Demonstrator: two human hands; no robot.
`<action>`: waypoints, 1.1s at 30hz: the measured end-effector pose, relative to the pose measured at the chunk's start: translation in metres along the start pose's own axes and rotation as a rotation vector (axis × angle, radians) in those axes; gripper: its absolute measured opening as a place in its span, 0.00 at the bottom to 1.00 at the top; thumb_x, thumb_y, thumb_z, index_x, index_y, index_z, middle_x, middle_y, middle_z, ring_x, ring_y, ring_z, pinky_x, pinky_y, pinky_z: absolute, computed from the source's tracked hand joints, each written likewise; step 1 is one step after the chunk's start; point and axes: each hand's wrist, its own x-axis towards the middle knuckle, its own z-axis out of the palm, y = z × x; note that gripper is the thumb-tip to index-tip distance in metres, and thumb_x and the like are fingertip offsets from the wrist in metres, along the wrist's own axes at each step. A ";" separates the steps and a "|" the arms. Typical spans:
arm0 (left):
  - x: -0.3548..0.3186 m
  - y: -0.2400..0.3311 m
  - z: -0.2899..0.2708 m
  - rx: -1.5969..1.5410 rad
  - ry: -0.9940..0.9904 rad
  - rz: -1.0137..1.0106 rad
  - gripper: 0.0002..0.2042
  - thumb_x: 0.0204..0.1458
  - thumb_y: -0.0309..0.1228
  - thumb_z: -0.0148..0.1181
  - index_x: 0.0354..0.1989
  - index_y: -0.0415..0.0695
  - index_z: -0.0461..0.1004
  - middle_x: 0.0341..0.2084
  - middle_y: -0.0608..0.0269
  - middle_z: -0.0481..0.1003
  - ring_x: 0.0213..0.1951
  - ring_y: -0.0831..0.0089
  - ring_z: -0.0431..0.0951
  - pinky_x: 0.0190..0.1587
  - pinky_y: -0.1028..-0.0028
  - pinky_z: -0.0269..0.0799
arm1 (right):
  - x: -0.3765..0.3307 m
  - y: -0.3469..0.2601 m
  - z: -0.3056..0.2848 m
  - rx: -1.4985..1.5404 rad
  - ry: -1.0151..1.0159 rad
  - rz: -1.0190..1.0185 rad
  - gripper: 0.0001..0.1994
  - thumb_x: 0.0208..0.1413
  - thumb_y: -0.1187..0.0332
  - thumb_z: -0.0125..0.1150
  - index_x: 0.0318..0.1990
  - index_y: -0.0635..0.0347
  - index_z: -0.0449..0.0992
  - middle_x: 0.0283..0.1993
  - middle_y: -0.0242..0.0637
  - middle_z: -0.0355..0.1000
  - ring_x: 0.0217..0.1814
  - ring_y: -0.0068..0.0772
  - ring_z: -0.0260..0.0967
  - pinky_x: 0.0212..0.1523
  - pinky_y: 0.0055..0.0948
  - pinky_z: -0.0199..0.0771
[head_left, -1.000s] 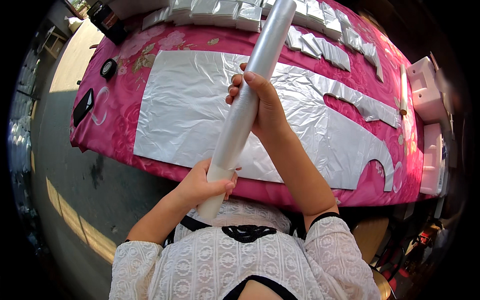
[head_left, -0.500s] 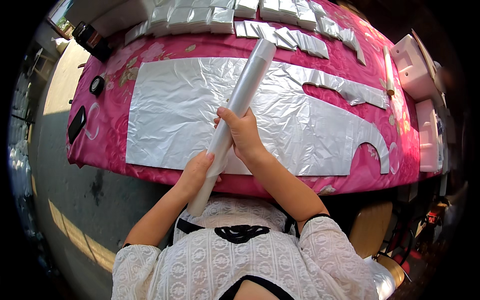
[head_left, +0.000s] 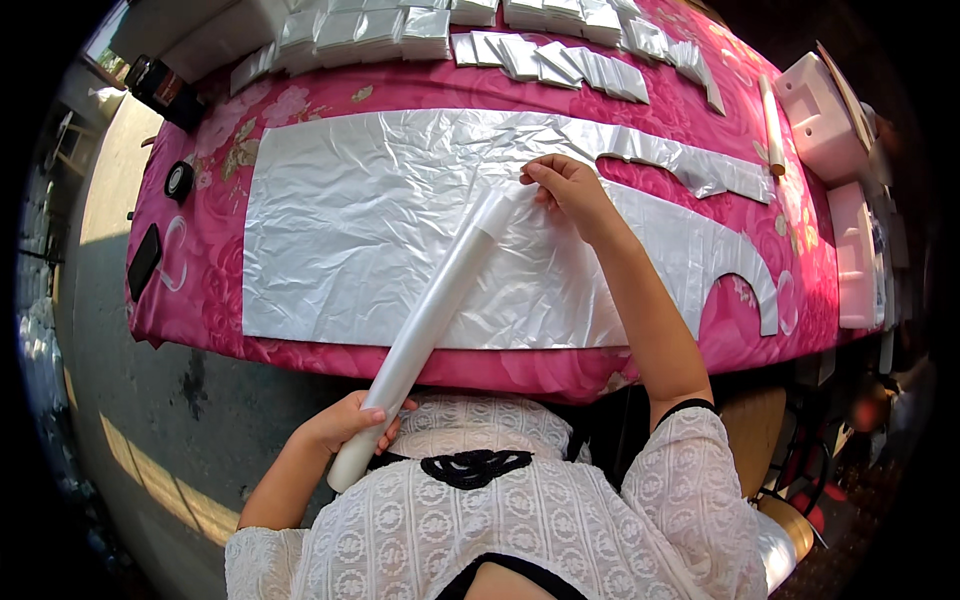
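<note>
A long roll of clear, whitish plastic film (head_left: 425, 325) slants from my lap up over the table. My left hand (head_left: 350, 422) is wrapped around its lower part, close to my body. At the far end, my right hand (head_left: 572, 192) has its thumb and finger pinched on what looks like a loose edge of the film. Under the roll, a large crinkled silvery-white plastic sheet (head_left: 340, 220) lies flat, apron-like, with curved cut-outs and two strap-like arms at its right end.
A pink flowered cloth (head_left: 215, 290) covers the table. Stacks of folded silvery packets (head_left: 425, 35) line the far side. A dark jar (head_left: 163, 92), a black round object (head_left: 179, 180) and a phone (head_left: 145, 262) are at left; a tube (head_left: 771, 125) and foam boxes (head_left: 822, 115) at right.
My left hand has slid down near the roll's lower end, and the roll has come toward me. My right hand has left its middle and moved to the far end, pinching there.
</note>
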 end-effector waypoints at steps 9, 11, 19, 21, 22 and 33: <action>0.000 0.002 -0.002 -0.001 -0.044 0.009 0.37 0.36 0.49 0.69 0.51 0.34 0.65 0.20 0.63 0.70 0.20 0.78 0.71 0.24 0.78 0.68 | -0.008 -0.014 0.020 -0.122 -0.416 0.136 0.11 0.52 0.61 0.61 0.33 0.60 0.75 0.24 0.26 0.69 0.23 0.15 0.63 0.24 0.16 0.61; 0.000 0.002 -0.005 0.007 -0.058 0.018 0.37 0.37 0.48 0.68 0.51 0.34 0.65 0.22 0.61 0.71 0.21 0.77 0.71 0.25 0.77 0.68 | -0.007 -0.014 0.022 -0.123 -0.462 0.132 0.10 0.52 0.62 0.62 0.30 0.60 0.75 0.22 0.25 0.68 0.22 0.14 0.62 0.23 0.15 0.60; -0.013 0.004 -0.020 0.077 -0.117 -0.037 0.32 0.40 0.41 0.67 0.50 0.33 0.65 0.27 0.57 0.74 0.23 0.75 0.73 0.29 0.76 0.70 | 0.005 -0.010 -0.014 -0.252 -0.156 0.025 0.09 0.52 0.65 0.61 0.28 0.63 0.75 0.23 0.26 0.68 0.24 0.15 0.61 0.25 0.17 0.61; -0.029 -0.008 -0.039 0.041 -0.185 -0.098 0.28 0.42 0.35 0.65 0.51 0.35 0.65 0.29 0.59 0.74 0.25 0.76 0.74 0.32 0.78 0.70 | 0.016 -0.006 -0.051 -0.249 0.010 0.020 0.09 0.53 0.66 0.60 0.33 0.65 0.76 0.24 0.26 0.68 0.24 0.14 0.60 0.25 0.17 0.61; -0.039 -0.015 -0.049 0.054 -0.179 -0.151 0.27 0.42 0.34 0.66 0.50 0.35 0.66 0.29 0.60 0.75 0.27 0.77 0.74 0.34 0.77 0.70 | 0.021 -0.004 -0.069 -0.247 0.055 -0.036 0.09 0.53 0.67 0.59 0.33 0.65 0.75 0.24 0.26 0.68 0.23 0.14 0.59 0.24 0.17 0.60; -0.034 0.111 -0.004 1.274 0.048 -0.070 0.21 0.34 0.33 0.66 0.41 0.43 0.73 0.31 0.57 0.77 0.35 0.65 0.78 0.40 0.72 0.70 | 0.039 -0.014 -0.098 -0.374 -0.004 -0.007 0.07 0.53 0.69 0.59 0.30 0.65 0.75 0.21 0.26 0.67 0.21 0.15 0.59 0.23 0.17 0.60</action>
